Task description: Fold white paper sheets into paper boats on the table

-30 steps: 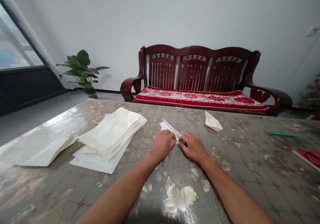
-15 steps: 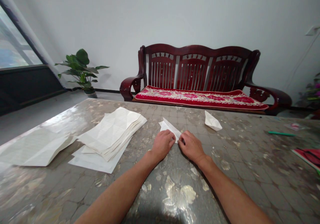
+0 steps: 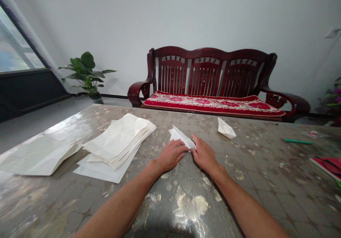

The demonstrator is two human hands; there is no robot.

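Observation:
A folded piece of white paper [image 3: 180, 135] lies on the table in front of me, with a pointed tip at its far left. My left hand [image 3: 172, 154] rests across its near edge, fingers stretched toward the right and pressing down on the paper. At the paper's right end, my right hand [image 3: 204, 154] has that corner between thumb and fingers. The fingertips of both hands nearly meet there, and they hide the near corner. To the right, apart from my hands, stands a small folded white paper shape [image 3: 226, 128].
A stack of creased paper sheets [image 3: 117, 142] lies left of my hands, with another creased sheet [image 3: 39, 156] farther left. On the right are a green pen [image 3: 298, 141] and a red book [image 3: 326, 167]. A wooden bench [image 3: 205, 76] stands beyond the patterned table [image 3: 239, 195].
My left hand has flattened from a pinch, fingers now extended over the paper. My right hand's fingers have straightened along the paper's right end. The paper has barely moved.

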